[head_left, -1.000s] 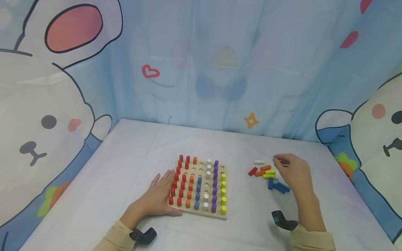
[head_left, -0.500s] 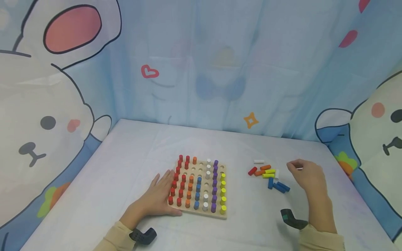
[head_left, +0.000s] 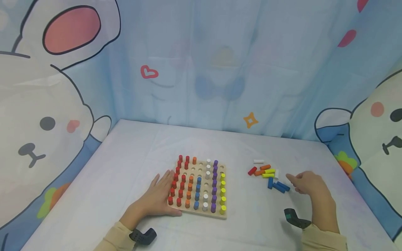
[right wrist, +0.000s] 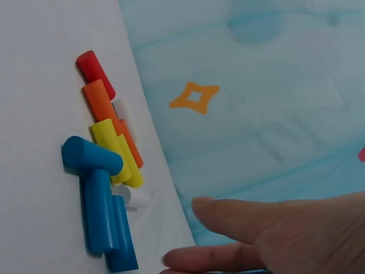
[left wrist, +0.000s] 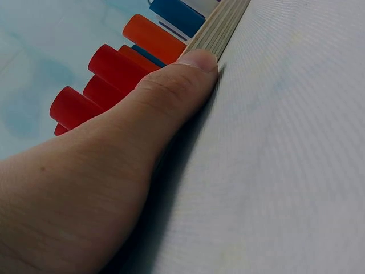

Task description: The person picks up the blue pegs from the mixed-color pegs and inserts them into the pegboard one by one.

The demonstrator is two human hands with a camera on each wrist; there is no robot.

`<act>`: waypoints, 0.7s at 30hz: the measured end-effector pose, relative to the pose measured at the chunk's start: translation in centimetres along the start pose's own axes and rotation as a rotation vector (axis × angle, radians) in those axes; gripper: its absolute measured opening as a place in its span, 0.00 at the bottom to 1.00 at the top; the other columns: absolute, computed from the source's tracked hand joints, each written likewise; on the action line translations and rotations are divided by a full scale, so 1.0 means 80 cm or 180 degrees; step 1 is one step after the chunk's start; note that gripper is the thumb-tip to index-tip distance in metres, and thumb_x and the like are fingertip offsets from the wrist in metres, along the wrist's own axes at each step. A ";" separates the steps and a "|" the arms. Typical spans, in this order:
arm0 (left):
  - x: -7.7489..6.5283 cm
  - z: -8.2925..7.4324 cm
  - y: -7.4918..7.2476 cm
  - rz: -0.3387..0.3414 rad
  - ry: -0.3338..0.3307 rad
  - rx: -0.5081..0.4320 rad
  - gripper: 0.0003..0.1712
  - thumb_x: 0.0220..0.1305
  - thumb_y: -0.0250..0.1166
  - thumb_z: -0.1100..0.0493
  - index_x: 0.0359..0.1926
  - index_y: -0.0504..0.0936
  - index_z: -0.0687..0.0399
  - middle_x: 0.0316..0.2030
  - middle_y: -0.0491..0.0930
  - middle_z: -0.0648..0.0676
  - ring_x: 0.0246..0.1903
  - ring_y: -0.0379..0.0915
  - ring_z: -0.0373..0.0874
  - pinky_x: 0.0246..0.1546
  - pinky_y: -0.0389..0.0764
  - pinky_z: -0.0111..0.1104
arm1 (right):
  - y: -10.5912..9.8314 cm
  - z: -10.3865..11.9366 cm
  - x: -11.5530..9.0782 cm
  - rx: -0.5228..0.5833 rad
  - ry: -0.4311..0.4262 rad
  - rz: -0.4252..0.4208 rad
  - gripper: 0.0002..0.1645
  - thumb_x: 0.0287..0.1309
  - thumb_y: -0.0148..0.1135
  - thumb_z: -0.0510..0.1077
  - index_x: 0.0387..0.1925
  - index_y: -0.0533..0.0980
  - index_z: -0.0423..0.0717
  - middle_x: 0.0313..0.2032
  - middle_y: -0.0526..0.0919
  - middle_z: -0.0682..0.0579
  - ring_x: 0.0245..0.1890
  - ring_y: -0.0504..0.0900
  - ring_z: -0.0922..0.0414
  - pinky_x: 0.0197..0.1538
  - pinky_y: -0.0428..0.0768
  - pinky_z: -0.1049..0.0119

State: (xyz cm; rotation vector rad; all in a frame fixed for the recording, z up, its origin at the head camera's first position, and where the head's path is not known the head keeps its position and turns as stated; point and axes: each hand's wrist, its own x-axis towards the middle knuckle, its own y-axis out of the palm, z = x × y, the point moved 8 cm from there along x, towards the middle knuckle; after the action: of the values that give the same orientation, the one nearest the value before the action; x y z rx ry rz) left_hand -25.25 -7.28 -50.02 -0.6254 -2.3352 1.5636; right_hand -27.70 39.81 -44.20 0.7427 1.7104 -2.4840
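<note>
A wooden pegboard lies on the white table, bearing upright red, orange, blue, white, purple and yellow pegs in columns; some holes are bare. Along its left edge rests my left hand, fingers extended. In the left wrist view the thumb presses the board's layered side. My right hand hovers just right of the loose pegs, thumb and index finger apart, with nothing seen between them. Nearest to it are blue pegs and a white peg; yellow pegs lie beyond.
Farther left in the pile are orange pegs, a red peg and another white peg. Behind the table's back edge hangs a blue curtain with cartoon prints. Each wrist wears a dark camera mount.
My right hand has moved right, away from the loose pegs, then a little toward me, and its fingers have spread. A white peg it covered now shows. My left hand stays put.
</note>
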 end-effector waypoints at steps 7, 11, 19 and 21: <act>-0.001 -0.001 0.000 0.0008 0.0008 -0.0005 0.75 0.38 0.61 0.18 0.75 0.41 0.57 0.76 0.41 0.53 0.75 0.32 0.47 0.73 0.34 0.52 | 0.015 -0.005 0.006 -0.0104 0.0001 0.0229 0.36 0.65 0.46 0.64 0.32 0.77 0.32 0.16 0.72 0.52 0.22 0.71 0.56 0.31 0.68 0.63; -0.001 0.000 0.000 0.0010 0.0005 0.0010 0.75 0.37 0.60 0.18 0.75 0.40 0.56 0.76 0.41 0.53 0.75 0.32 0.47 0.73 0.34 0.52 | 0.021 -0.005 0.011 -0.0203 0.0028 0.0253 0.35 0.65 0.45 0.64 0.22 0.76 0.39 0.13 0.70 0.55 0.17 0.68 0.59 0.29 0.67 0.65; -0.001 0.001 0.001 0.0009 0.0003 -0.0002 0.75 0.37 0.60 0.17 0.75 0.40 0.56 0.76 0.40 0.53 0.75 0.32 0.47 0.73 0.34 0.52 | 0.030 -0.002 0.010 -0.0390 0.0102 0.0229 0.37 0.63 0.44 0.69 0.13 0.69 0.44 0.11 0.66 0.56 0.15 0.63 0.61 0.27 0.64 0.67; -0.001 0.002 0.001 0.0017 -0.0005 -0.0004 0.75 0.37 0.60 0.17 0.75 0.40 0.56 0.76 0.40 0.53 0.75 0.31 0.47 0.73 0.34 0.52 | 0.031 0.001 0.009 -0.0392 0.0125 0.0210 0.39 0.61 0.45 0.71 0.17 0.70 0.41 0.12 0.66 0.55 0.16 0.64 0.60 0.27 0.64 0.67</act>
State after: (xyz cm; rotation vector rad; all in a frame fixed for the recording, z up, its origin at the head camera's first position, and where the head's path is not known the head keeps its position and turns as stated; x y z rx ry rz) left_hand -25.26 -7.40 -50.12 -0.6312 -2.3377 1.5657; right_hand -27.63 38.92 -46.63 0.8267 1.8014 -2.3124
